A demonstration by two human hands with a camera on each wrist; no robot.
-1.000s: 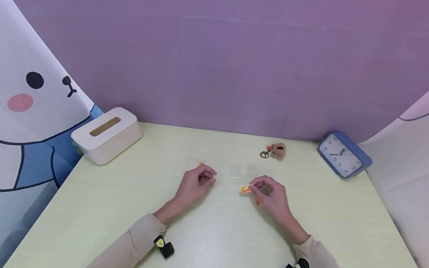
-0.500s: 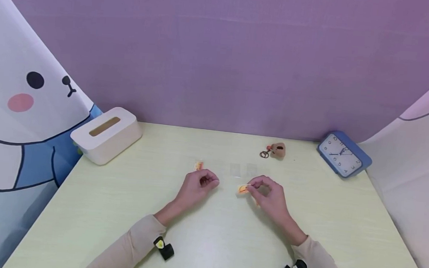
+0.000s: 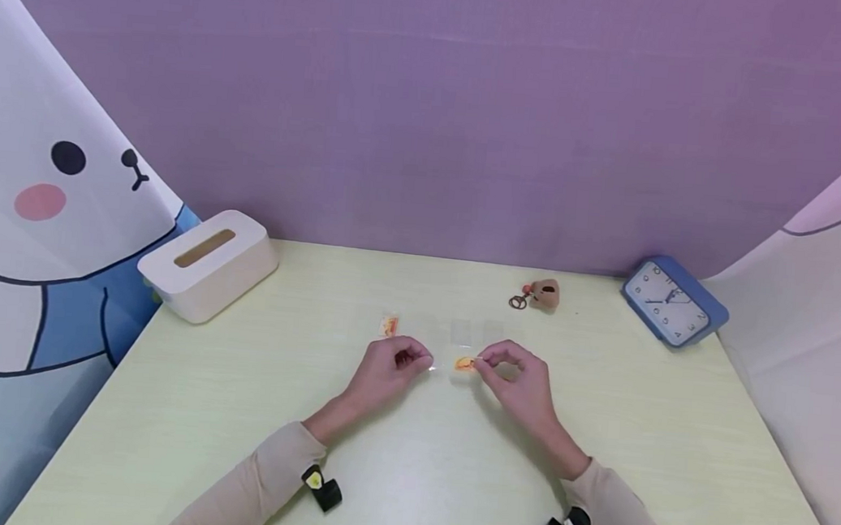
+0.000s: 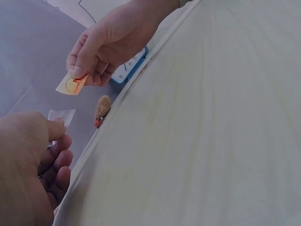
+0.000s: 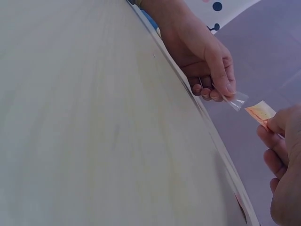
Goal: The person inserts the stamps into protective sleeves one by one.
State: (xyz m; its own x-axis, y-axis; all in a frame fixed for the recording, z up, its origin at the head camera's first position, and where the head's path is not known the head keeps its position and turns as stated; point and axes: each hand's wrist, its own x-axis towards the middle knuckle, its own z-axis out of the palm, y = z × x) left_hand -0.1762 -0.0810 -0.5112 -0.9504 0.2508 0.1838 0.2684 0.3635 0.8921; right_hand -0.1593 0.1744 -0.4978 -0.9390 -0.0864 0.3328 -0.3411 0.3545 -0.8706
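Observation:
Between thumb and fingers my left hand (image 3: 391, 368) pinches a small clear plastic bag (image 4: 62, 118), its free end pointing toward the other hand. My right hand (image 3: 518, 383) pinches a small orange-and-yellow printed card (image 3: 465, 364) by one edge. In the right wrist view the card (image 5: 261, 112) and the bag (image 5: 238, 100) face each other with a narrow gap between them. Both hands are raised over the middle of the table. Just beyond the left hand lies another orange printed piece (image 3: 389, 325) in clear wrapping.
Several clear bags (image 3: 462, 333) lie flat beyond the hands on the pale table (image 3: 405, 489). A brown plush keychain (image 3: 546, 295) lies at the back. The white tissue box (image 3: 209, 266) stands at the back left, a blue clock (image 3: 675, 303) at the back right.
My right hand has moved left with the card, toward the left hand. The left hand has shifted slightly right and nearer, uncovering the orange piece behind it.

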